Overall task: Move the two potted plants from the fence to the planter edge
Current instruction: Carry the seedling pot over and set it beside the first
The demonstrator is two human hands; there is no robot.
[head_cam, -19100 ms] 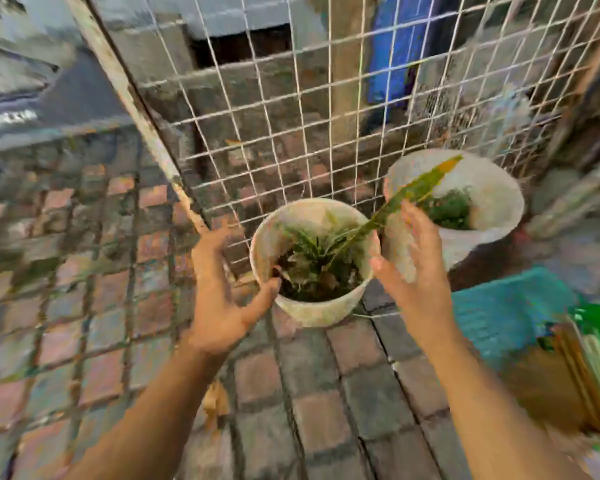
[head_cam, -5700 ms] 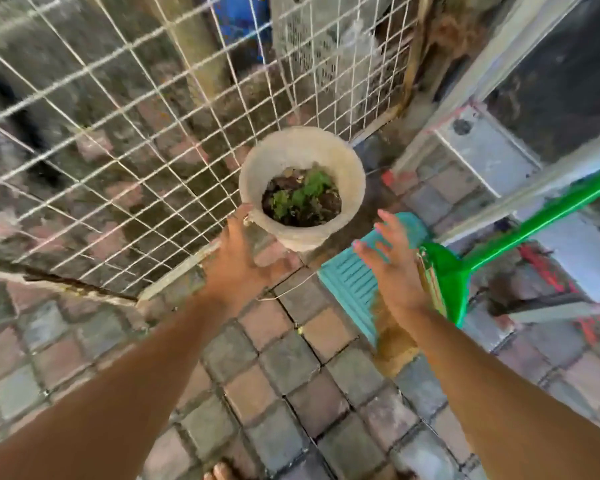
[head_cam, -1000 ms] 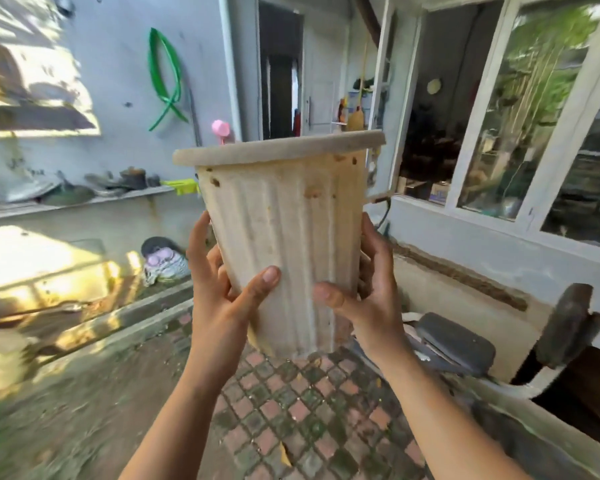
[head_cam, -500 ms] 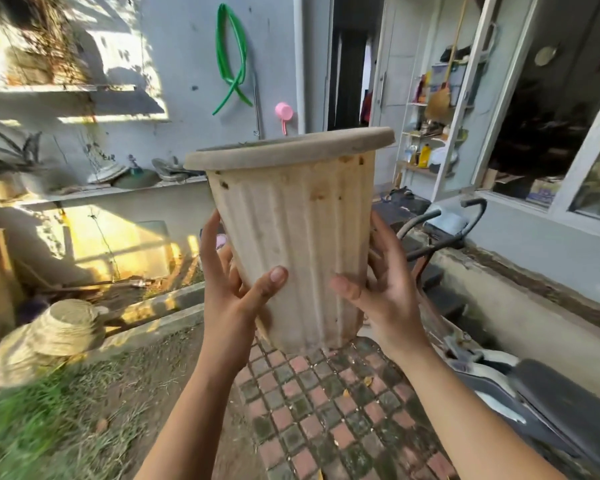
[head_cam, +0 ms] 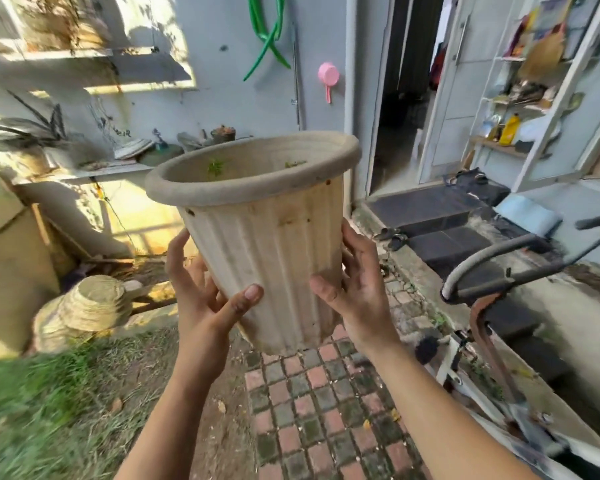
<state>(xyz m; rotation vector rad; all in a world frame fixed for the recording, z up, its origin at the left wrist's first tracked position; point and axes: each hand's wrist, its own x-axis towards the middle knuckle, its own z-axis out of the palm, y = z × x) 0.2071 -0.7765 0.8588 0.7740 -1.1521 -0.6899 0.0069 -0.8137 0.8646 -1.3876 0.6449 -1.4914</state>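
The pot sits between my two palms, held up in the air at chest height, its ribbed cream wall tilted so the rim leans toward my left. My left hand wraps the pot's lower left side, fingers behind it and the thumb pressed flat across the front. My right hand mirrors that on the pot's right side, thumb forward, fingers spread round the back. Both hands are clamped on the pot, carrying all its weight; nothing supports it from below.

Inside the pot, only a few green leaf tips show over the rim; the soil is hidden from this angle.

Below the pot runs a brick path, with grass and bare earth to the pot's left. Farther left of the pot lies a low concrete curb beside a stack of woven hats. To the pot's right stands a bicycle, and behind the pot a green hose hangs on the grey wall.

I judge this to be the carrying step: the pot is off the fence and not yet set down. I cannot tell for sure which ledge is the planter edge, though the curb seems likely. Next I need to level the pot, lower it onto that edge with its base fully seated, and only then loosen my hands.
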